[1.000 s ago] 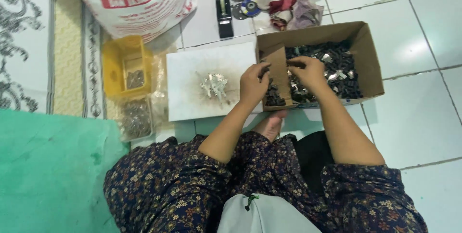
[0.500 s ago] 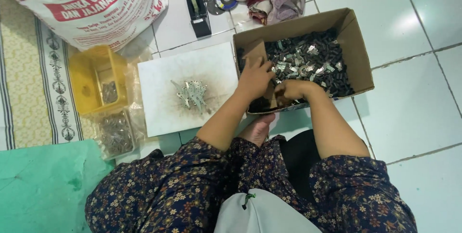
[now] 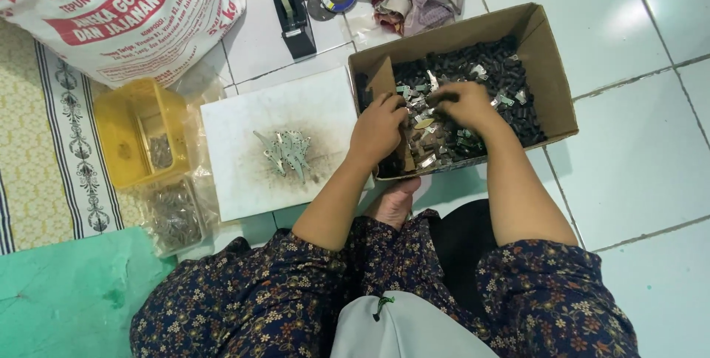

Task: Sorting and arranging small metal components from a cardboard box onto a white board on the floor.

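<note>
A: Where are the small metal pieces [image 3: 458,99]?
B: In the cardboard box [image 3: 551,84] on the tiled floor [image 3: 636,166]. Both hands are inside it.
A: And the grip?
B: The left hand [image 3: 379,130] is curled at the near-left corner; the right hand [image 3: 462,105] lies on the pile, fingers bent. Whether they pinch a piece, I cannot tell.
A: Around it?
B: A white board [image 3: 237,129] with metal clips [image 3: 287,152], then a yellow tub [image 3: 122,129].

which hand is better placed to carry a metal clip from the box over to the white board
Probably the left hand: it sits at the near-left edge of the cardboard box, right beside the white board. The right hand is deeper among the box's parts, farther away.
</note>
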